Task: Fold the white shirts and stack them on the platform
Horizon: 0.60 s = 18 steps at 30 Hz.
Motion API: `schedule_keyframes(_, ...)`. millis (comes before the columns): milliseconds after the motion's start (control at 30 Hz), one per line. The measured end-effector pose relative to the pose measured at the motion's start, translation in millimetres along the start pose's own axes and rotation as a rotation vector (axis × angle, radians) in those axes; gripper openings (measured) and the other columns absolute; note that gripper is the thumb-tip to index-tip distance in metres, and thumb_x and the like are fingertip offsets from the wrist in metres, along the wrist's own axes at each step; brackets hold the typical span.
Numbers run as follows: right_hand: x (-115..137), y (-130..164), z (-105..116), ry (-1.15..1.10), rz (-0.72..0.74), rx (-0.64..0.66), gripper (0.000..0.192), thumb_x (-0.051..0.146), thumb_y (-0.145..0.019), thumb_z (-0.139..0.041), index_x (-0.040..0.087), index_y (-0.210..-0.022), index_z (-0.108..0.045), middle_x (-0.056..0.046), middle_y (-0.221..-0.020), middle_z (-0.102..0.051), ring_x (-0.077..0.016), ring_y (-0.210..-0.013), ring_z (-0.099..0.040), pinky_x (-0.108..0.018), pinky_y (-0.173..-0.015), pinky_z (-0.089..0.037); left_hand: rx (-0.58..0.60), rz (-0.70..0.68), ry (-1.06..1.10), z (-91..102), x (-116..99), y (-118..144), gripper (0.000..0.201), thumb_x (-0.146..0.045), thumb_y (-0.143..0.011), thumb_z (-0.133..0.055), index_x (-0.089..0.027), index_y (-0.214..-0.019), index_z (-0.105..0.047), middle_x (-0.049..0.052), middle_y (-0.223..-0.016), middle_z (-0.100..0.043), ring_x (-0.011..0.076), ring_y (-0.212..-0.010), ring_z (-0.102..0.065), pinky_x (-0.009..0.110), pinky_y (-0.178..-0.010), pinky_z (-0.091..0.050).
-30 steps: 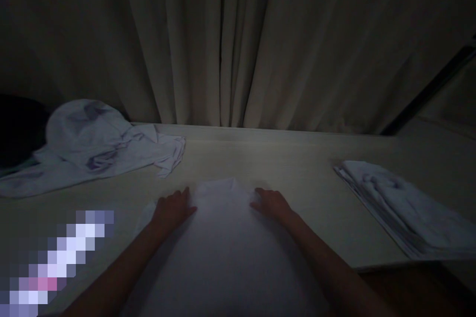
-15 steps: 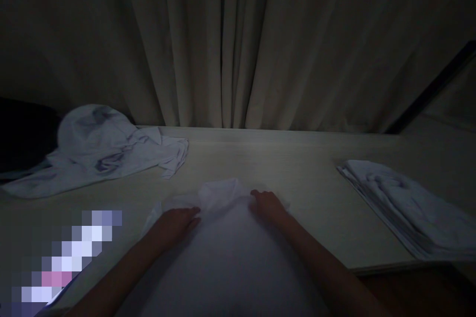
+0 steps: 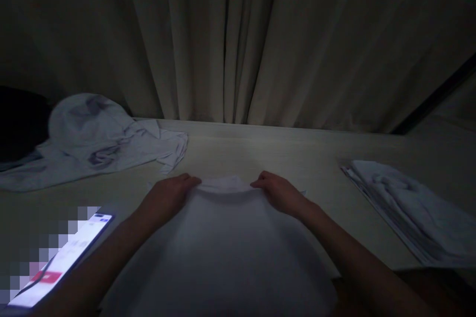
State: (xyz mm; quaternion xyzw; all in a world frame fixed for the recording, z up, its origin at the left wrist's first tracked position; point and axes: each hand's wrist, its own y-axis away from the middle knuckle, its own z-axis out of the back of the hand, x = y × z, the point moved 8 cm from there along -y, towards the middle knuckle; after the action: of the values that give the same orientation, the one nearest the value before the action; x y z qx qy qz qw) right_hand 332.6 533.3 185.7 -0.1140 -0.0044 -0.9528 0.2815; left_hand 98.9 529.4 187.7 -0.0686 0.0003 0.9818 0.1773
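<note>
A white garment (image 3: 226, 242) lies spread on the pale table (image 3: 290, 158) in front of me, reaching down past the near edge. My left hand (image 3: 167, 198) rests on its upper left part, fingertips at the collar edge (image 3: 226, 185). My right hand (image 3: 280, 193) sits on its upper right part, fingers curled at the same edge. Both hands appear to pinch the cloth at the top, but the light is too dim to be sure.
A crumpled pile of white clothes (image 3: 92, 143) lies at the left rear. A stack of folded white cloth (image 3: 405, 203) sits at the right. A lit phone (image 3: 63, 257) lies at the near left. Drawn curtains (image 3: 238, 39) hang behind the table.
Both hands slid toward the garment's top edge and closer together. The bunched cloth between them now lies flatter, as a straight edge. The view tilted slightly, showing the phone screen.
</note>
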Motion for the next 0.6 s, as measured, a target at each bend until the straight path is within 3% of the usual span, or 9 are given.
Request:
schedule_keyframes(100,3.4,-25.6,22.5,-0.078,0.095,-0.014,0.029,0.011,-0.081,-0.046,0.024,-0.095,-0.067,-0.003,-0.091,-0.059,-0.0124,-0.081,-0.055,-0.023,-0.073,-0.04,-0.074,0.007,-0.003,18.2,8.0,-17.0,0.036,-0.024,-0.084,-0.038,-0.027,-0.115,-0.057,0.004,-0.114,-0.063,0.0214,-0.098,-0.061,0.036,-0.084,-0.045)
schedule_keyframes(200,-10.4,-55.5,23.1,-0.009,0.047,-0.057,0.03,0.01,-0.079,-0.043,0.02,-0.096,-0.067,-0.006,-0.097,-0.06,-0.0147,-0.088,-0.055,-0.026,-0.079,-0.04,-0.113,0.033,-0.028,8.3,20.7,-40.7,0.036,-0.022,-0.084,-0.037,-0.025,-0.112,-0.058,0.005,-0.114,-0.063,0.0219,-0.099,-0.06,0.036,-0.086,-0.044)
schedule_keyframes(333,-42.5,-84.0,-27.9,0.141,-0.166,0.083,0.032,0.012,-0.079,-0.042,0.016,-0.102,-0.064,-0.013,-0.108,-0.064,-0.0217,-0.1,-0.056,-0.032,-0.084,-0.04,-0.081,0.046,-0.136,-40.3,30.8,-66.4,0.039,-0.021,-0.085,-0.033,-0.018,-0.117,-0.055,0.012,-0.113,-0.062,0.0261,-0.105,-0.056,0.042,-0.089,-0.04)
schedule_keyframes(433,-50.8,-92.0,-68.4,0.096,-0.181,0.186,0.027,0.026,-0.081,-0.048,0.019,-0.099,-0.066,-0.01,-0.104,-0.068,-0.0206,-0.092,-0.061,-0.03,-0.076,-0.043,-0.096,0.021,-0.114,-71.3,33.2,-66.3,0.041,-0.027,-0.084,-0.038,-0.019,-0.122,-0.051,0.013,-0.123,-0.056,0.0277,-0.115,-0.049,0.045,-0.095,-0.036)
schedule_keyframes(533,-53.7,-95.4,-86.0,0.056,-0.181,0.202,0.031,0.037,-0.082,-0.047,0.018,-0.096,-0.067,-0.01,-0.101,-0.069,-0.0195,-0.087,-0.062,-0.028,-0.072,-0.043,-0.054,0.03,-0.086,-92.3,40.6,-56.3,0.039,-0.033,-0.086,-0.037,-0.02,-0.119,-0.053,0.012,-0.123,-0.056,0.0278,-0.114,-0.049,0.045,-0.093,-0.036)
schedule_keyframes(600,-52.9,-97.3,-87.9,0.035,-0.164,0.196,0.029,0.034,-0.083,-0.046,0.017,-0.093,-0.067,-0.01,-0.099,-0.069,-0.0178,-0.085,-0.061,-0.027,-0.072,-0.043,-0.016,0.043,-0.092,-99.9,47.9,-50.3,0.038,-0.034,-0.087,-0.034,-0.02,-0.116,-0.054,0.012,-0.122,-0.056,0.0277,-0.112,-0.05,0.045,-0.091,-0.038)
